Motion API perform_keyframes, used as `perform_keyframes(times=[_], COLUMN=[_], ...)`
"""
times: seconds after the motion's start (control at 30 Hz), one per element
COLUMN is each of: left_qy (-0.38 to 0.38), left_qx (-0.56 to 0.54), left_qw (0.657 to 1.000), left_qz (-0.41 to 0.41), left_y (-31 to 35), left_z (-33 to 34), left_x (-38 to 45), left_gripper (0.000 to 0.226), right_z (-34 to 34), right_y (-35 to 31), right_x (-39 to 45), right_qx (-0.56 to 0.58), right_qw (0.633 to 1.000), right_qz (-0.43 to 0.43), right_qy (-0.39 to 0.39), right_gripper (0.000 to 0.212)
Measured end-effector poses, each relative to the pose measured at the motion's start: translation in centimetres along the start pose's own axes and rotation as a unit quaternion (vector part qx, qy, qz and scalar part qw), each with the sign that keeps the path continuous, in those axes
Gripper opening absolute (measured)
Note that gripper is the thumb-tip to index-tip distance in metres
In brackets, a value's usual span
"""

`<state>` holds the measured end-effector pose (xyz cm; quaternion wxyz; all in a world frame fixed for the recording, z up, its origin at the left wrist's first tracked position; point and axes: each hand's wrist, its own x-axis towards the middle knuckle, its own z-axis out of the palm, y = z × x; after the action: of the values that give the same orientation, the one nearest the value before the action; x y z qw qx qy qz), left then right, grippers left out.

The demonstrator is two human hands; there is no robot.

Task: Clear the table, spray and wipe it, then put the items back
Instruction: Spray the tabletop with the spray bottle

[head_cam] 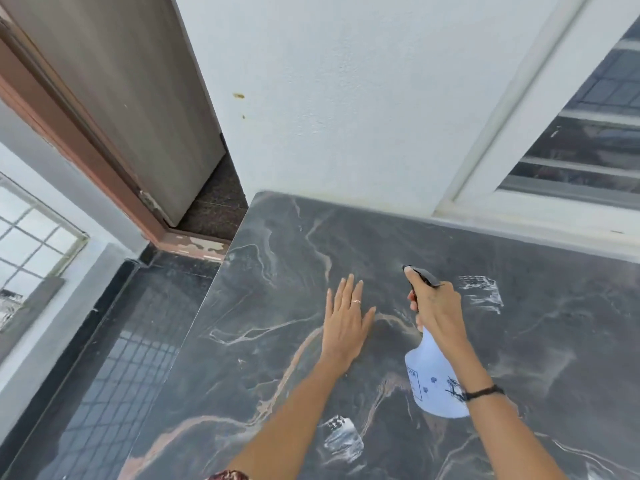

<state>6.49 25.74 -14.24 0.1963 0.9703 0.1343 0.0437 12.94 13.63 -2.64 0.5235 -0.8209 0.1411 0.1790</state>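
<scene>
Head view: bottle [433,375] is gripped by right hand [436,306], fingers curled round the trigger neck, nozzle aimed at bare bench [277,244], likely for spraying. Left hand [346,323] is held flat, fingers straight and slightly spread, low over the bench; contact cannot be told.

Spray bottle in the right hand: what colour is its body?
Pale blue-white, with dark print; black spray head. Spray bottle, head view.

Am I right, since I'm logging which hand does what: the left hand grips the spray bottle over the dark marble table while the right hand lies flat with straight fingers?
Not quite: the hands are swapped. In the head view the right hand grips the spray bottle over the dark marble table, while the left hand lies flat with straight fingers.
</scene>
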Motion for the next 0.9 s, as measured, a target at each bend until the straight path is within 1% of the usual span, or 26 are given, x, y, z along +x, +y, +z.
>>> perform_keyframes(times=[0.1,0.2,0.27,0.43,0.6,0.77,0.83,0.9], left_qy=[-0.059,-0.097,-0.107,-0.112,-0.098,-0.108,-0.105,-0.092], left_qx=[0.015,0.021,0.030,0.056,0.053,0.056,0.060,0.055], left_qw=[0.996,0.992,0.990,0.987,0.989,0.983,0.985,0.989], left_qz=[0.061,0.076,0.089,0.099,0.102,0.134,0.127,0.104], left_y=[3.7,6.1,7.9,12.1,16.8,20.9,22.5,23.9], left_z=[2.3,3.7,4.7,6.4,8.0,10.4,11.1,11.6], left_x=[0.0,-0.2,-0.4,-0.9,-1.8,-3.0,-3.4,-3.8], left_gripper=[0.053,0.055,0.056,0.061,0.070,0.058,0.058,0.057], right_z=[-1.9,-3.8,-5.9,-11.9,-18.4,-24.2,-26.3,-28.3], right_y=[1.4,2.3,3.0,5.3,7.6,9.5,10.3,11.3], right_x=[0.7,1.3,1.9,3.9,5.1,6.2,6.4,6.5], right_qx=[-0.012,-0.022,-0.014,-0.018,-0.042,-0.029,-0.040,-0.051], right_qw=[1.000,1.000,0.999,0.995,0.991,0.983,0.979,0.975], right_qz=[0.007,0.013,0.021,0.048,0.046,0.057,0.069,0.074], right_qy=[0.010,0.018,0.036,0.087,0.115,0.172,0.186,0.202], right_gripper=[0.052,0.051,0.049,0.048,0.052,0.052,0.051,0.056])
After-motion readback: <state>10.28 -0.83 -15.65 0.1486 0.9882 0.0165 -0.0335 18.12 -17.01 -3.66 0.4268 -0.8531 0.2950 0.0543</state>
